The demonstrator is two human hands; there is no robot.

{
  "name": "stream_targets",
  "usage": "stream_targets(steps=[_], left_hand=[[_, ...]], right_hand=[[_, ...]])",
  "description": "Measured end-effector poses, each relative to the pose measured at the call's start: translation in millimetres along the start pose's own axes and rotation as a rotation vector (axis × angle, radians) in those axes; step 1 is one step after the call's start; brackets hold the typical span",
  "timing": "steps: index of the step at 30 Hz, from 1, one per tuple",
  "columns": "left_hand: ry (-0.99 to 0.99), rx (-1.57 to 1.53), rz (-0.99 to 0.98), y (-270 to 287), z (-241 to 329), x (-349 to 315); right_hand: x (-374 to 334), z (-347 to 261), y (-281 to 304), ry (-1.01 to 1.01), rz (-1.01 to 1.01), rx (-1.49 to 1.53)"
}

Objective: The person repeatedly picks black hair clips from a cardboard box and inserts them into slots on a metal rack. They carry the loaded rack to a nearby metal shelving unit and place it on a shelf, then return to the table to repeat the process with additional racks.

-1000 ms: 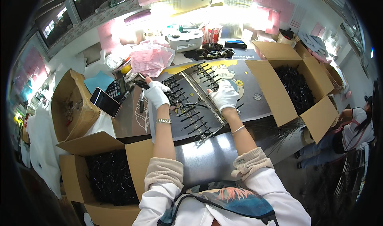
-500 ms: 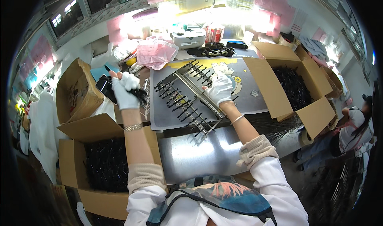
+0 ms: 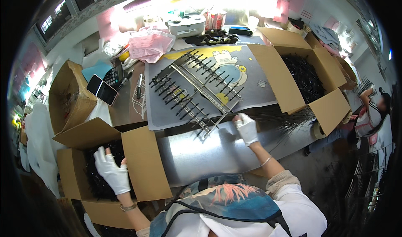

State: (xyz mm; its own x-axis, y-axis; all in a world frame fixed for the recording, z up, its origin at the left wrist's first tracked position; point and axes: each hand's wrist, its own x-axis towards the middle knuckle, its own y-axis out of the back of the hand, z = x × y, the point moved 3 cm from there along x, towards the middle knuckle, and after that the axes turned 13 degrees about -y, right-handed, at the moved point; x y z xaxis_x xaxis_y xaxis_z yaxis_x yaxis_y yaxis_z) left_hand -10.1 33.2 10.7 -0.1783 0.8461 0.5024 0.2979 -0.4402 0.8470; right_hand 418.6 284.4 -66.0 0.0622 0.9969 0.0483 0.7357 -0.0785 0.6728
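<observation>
My left hand (image 3: 111,172), in a white glove with bare fingertips, hovers over the open carton (image 3: 144,163) at lower left. Its fingers are apart, and below it lies a heap of small black pieces (image 3: 93,166). My right hand (image 3: 247,129), gloved the same way, is at the bench's front edge with its fingers curled in; what they hold, if anything, is hidden. Beside it begins a bundle of thin black rods (image 3: 289,124). A metal rack (image 3: 201,88) with rows of black pieces stands on the grey printed mat (image 3: 167,115), touched by neither hand.
At the right, another open carton (image 3: 268,73) holds black pieces. Left of the mat lie a phone (image 3: 102,89), a calculator (image 3: 113,75) and a marker (image 3: 139,86). A worn carton (image 3: 67,99) stands beyond them. Another person (image 3: 370,115) is at far right.
My left hand has come down from beside the phone to the lower-left carton, and the black bunch it held is gone from it. My right hand has left the rack and moved nearer me.
</observation>
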Motion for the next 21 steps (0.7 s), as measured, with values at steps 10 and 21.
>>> stream_targets(steps=[10, 21], left_hand=[[-0.007, -1.194, -0.484, -87.1, 266.2, 45.8], [0.119, -1.708, -0.149, -18.9, 233.2, 122.2]], right_hand=[[-13.2, 15.5, -52.1, -0.225, -0.054, 0.385], [23.9, -54.9, -63.1, 0.325, 0.353, -0.461]])
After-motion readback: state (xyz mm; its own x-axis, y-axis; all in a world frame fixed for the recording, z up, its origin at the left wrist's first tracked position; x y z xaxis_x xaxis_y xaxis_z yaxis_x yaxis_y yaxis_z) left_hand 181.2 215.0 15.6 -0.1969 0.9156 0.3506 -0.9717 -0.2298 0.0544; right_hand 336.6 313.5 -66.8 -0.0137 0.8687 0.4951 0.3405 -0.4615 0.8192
